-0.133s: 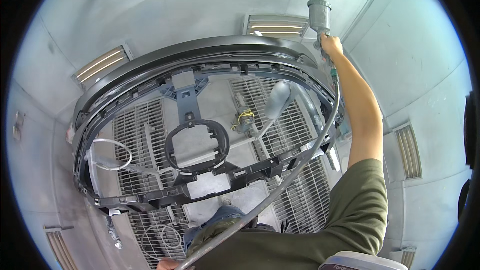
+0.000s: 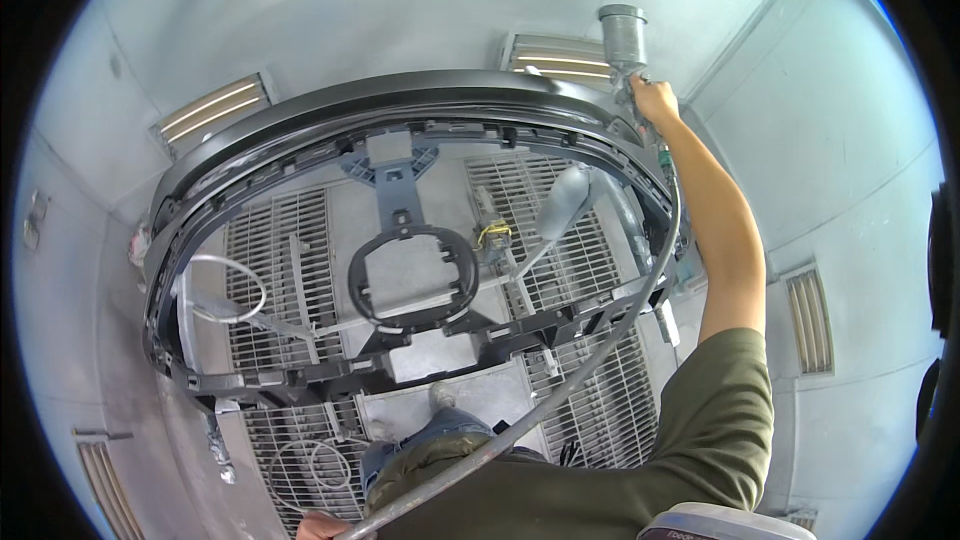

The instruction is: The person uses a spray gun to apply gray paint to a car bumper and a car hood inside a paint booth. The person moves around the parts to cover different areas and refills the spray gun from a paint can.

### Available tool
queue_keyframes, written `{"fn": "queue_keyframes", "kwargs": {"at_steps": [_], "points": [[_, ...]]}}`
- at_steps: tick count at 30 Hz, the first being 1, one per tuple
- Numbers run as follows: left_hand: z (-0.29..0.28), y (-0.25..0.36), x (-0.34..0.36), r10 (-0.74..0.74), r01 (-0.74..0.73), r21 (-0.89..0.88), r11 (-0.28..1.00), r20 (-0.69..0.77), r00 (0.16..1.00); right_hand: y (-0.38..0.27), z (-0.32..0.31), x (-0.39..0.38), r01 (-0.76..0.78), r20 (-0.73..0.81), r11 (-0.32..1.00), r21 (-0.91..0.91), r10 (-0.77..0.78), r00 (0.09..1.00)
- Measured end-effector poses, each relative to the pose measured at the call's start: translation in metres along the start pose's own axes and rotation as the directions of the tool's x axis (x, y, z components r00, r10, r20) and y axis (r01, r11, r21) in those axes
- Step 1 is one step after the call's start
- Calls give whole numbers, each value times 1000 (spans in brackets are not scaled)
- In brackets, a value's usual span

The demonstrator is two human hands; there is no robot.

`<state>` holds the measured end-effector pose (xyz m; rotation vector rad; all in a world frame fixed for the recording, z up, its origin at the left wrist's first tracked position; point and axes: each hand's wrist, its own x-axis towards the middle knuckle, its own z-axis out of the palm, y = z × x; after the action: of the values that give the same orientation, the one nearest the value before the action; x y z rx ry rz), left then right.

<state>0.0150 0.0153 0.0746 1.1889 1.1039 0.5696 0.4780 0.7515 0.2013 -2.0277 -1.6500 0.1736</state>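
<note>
In my right hand (image 2: 653, 98) is a metal spray gun with an upright cup (image 2: 624, 40), held beside the back right rim of a large dark plastic bumper (image 2: 390, 90) with an oval center frame (image 2: 412, 316). A grey hose (image 2: 560, 392) runs from the gun down across my body to the bottom edge. There my left hand (image 2: 322, 525) is partly cut off, closed on the hose. The bumper rests on a metal stand (image 2: 185, 310) with a white ring and a pale padded arm (image 2: 562, 200).
Slotted floor grates (image 2: 275, 270) lie under the stand, with a coiled thin hose (image 2: 300, 472) at lower left and my shoe (image 2: 442, 395) between them. Pale booth walls (image 2: 850, 170) with slatted lights (image 2: 210, 115) surround the bumper. A yellow-tied fitting (image 2: 495, 233) is below the bumper.
My right hand and the spray gun have shifted slightly left, the hand a little downward. The bumper and floor sit slightly differently in view as the camera moves.
</note>
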Motion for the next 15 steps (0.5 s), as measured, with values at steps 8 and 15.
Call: {"fn": "queue_keyframes", "kwargs": {"at_steps": [8,15], "points": [[12,35,-48,-15,-91,-223,971,-432,902,-230,21,-167,315,376,927,205,-372,849],[7,-18,-124,-4,-230,-352,907,-554,832,-462,79,-341,684,476,700,205,-682,555]]}}
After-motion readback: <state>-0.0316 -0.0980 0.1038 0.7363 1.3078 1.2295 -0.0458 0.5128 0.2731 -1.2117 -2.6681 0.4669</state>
